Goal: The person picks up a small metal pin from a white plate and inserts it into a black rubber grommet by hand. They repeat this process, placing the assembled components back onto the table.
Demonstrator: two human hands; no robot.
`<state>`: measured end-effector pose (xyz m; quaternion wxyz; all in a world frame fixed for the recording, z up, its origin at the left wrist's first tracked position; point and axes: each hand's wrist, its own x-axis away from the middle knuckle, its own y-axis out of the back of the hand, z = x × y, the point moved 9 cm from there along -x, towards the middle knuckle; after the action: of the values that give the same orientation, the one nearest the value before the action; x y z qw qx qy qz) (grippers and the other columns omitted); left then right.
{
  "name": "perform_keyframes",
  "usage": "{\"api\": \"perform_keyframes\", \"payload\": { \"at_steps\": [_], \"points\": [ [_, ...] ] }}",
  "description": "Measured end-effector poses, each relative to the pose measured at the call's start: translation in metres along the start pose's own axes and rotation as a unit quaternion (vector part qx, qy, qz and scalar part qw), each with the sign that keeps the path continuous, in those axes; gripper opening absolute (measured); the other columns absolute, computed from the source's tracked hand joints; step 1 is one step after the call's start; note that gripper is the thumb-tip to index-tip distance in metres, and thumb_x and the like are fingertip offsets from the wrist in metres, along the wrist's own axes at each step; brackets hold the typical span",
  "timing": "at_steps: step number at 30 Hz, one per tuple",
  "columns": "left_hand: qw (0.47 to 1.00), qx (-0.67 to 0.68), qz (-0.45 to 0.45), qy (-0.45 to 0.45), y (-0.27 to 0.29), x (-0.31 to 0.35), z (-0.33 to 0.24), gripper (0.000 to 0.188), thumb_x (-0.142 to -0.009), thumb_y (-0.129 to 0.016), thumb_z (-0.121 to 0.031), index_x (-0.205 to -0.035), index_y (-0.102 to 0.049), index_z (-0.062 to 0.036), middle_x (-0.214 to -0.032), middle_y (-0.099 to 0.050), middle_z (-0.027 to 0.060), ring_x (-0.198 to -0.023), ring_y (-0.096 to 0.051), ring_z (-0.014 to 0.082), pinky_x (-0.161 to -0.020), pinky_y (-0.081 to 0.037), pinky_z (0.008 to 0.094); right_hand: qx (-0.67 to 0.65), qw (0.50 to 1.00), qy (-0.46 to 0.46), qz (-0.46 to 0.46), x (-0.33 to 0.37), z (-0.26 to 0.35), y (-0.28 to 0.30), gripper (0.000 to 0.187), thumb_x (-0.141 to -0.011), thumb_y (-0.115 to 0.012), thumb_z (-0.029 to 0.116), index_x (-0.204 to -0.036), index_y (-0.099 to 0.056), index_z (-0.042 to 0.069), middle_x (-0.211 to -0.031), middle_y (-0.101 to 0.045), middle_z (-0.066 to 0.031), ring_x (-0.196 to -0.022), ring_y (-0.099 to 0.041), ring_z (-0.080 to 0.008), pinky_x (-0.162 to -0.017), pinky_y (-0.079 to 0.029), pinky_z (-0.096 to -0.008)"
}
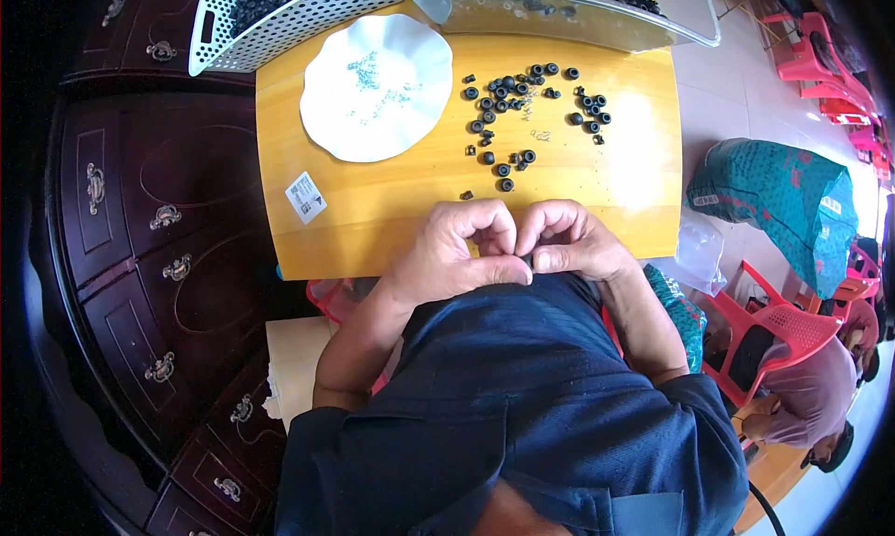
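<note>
Just over the table's near edge, my left hand (pixel 471 247) and my right hand (pixel 571 242) meet with thumbs and fingertips pinched together. Between them a sliver of a small black piece (pixel 529 260) shows; the fingers cover the rest, so its exact kind is hidden. Beyond the hands lie scattered small black round plastic parts (pixel 504 171), some with a hole in the middle. Several tiny metal springs (pixel 541 136) rest among them. To the far left, a white wavy-edged plate (pixel 326 116) holds a spread of tiny pale pieces (pixel 368 73).
A white perforated basket (pixel 308 23) and a clear plastic bin (pixel 559 31), both with black parts, stand along the far edge. A white label (pixel 306 198) lies at left. Dark drawers (pixel 186 210) flank the left; a green sack (pixel 774 200), pink chairs (pixel 778 326) and another person (pixel 816 391) are at right.
</note>
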<state>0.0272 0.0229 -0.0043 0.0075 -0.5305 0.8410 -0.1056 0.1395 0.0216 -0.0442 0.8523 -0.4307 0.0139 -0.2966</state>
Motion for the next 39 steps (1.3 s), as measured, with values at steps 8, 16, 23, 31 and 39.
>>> {"api": "perform_keyframes", "payload": {
  "at_steps": [8,16,23,31,39],
  "points": [
    [0.979,-0.117,-0.161,-0.042,0.03,-0.018,-0.014,0.009,-0.086,-0.076,-0.002,-0.087,-0.067,-0.0023,-0.075,-0.064,0.0015,-0.067,-0.058,0.0051,-0.061,-0.047,0.0219,-0.109,0.983,0.103,0.107,0.001,0.007,0.002,0.017,-0.089,-0.074,0.023,-0.091,-0.063,0.01,-0.073,-0.061,-0.007,-0.069,-0.057,-0.0214,-0.067,-0.046,-0.036],
    [0.84,-0.506,-0.142,-0.137,0.021,-0.068,-0.031,0.012,-0.085,-0.073,-0.009,-0.096,-0.072,-0.006,-0.086,-0.069,0.0095,-0.075,-0.067,0.0293,-0.065,-0.054,0.0376,-0.118,0.977,0.145,0.102,0.006,0.02,0.006,0.017,-0.09,-0.073,0.023,-0.092,-0.062,0.011,-0.074,-0.06,-0.0065,-0.069,-0.055,-0.0201,-0.066,-0.044,-0.0345],
    [0.838,-0.52,-0.139,-0.09,0.04,-0.059,-0.027,0.009,-0.086,-0.071,-0.011,-0.094,-0.072,-0.0074,-0.086,-0.068,0.0085,-0.076,-0.068,0.0294,-0.066,-0.054,0.0396,-0.123,0.979,0.159,0.018,0.015,0.025,0.027,0.021,-0.091,-0.074,0.025,-0.099,-0.059,0.012,-0.077,-0.056,-0.0049,-0.069,-0.051,-0.0153,-0.068,-0.04,-0.0314],
    [0.866,-0.483,-0.13,0.002,0.047,0.0,-0.002,0.015,-0.082,-0.076,-0.007,-0.096,-0.071,-0.0039,-0.084,-0.068,0.0087,-0.067,-0.065,0.0233,-0.061,-0.052,0.0355,-0.144,0.977,0.143,-0.063,0.006,0.02,0.051,0.024,-0.093,-0.073,0.024,-0.109,-0.06,0.011,-0.085,-0.057,-0.003,-0.071,-0.051,-0.012,-0.069,-0.042,-0.0292],
    [0.812,-0.563,-0.126,-0.09,0.03,-0.003,-0.007,0.012,-0.08,-0.076,-0.011,-0.089,-0.068,-0.0076,-0.083,-0.064,0.0072,-0.077,-0.067,0.0288,-0.066,-0.055,0.0415,-0.174,0.974,0.131,-0.053,-0.004,0.024,0.036,0.025,-0.094,-0.072,0.016,-0.115,-0.067,0.005,-0.102,-0.066,-0.002,-0.09,-0.06,-0.0107,-0.079,-0.047,-0.0236]
  ]
}}
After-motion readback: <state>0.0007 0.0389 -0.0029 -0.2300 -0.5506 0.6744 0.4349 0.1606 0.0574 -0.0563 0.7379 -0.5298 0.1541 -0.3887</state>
